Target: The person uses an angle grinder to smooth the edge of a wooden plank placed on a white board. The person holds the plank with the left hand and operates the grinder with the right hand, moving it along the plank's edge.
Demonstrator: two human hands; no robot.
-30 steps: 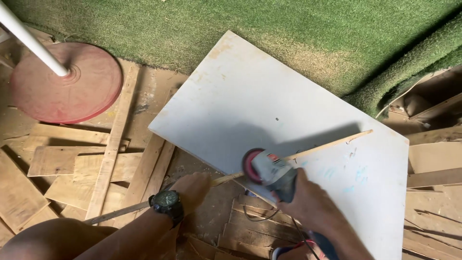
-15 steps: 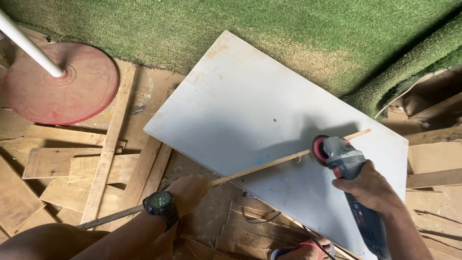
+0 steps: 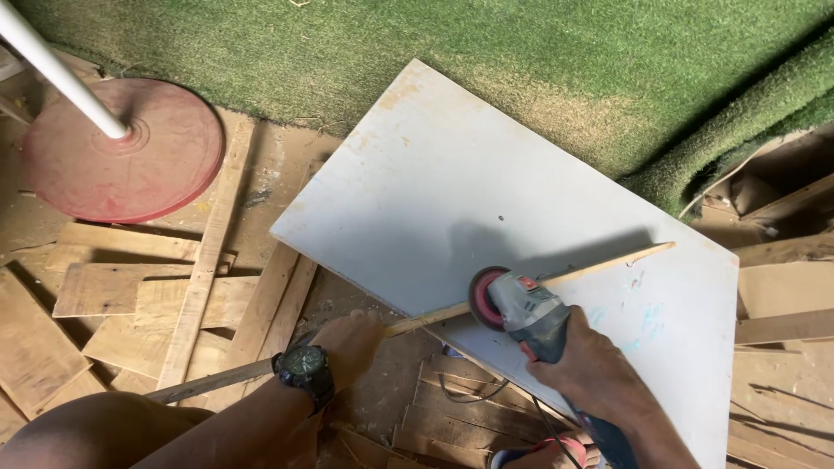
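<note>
My left hand (image 3: 347, 344), with a dark watch on its wrist, grips a long thin wooden stick (image 3: 591, 267) that lies slanted across a white board (image 3: 452, 182). The stick runs from under my left arm up to the board's right side. My right hand (image 3: 591, 373) holds a grey angle grinder (image 3: 526, 311) with a red disc (image 3: 483, 298). The disc is against the stick near the board's lower edge, close to my left hand. A cord trails down from the grinder.
Green artificial turf (image 3: 521, 52) covers the floor behind the board. A red round base (image 3: 122, 165) with a white pole (image 3: 52, 65) stands at the left. Loose wooden planks (image 3: 130, 287) and scraps lie on the dusty floor at left, below and right.
The grinder went right along the stick toward its far end, then came back left. It is now again near my left hand. The left hand has stayed on the stick.
</note>
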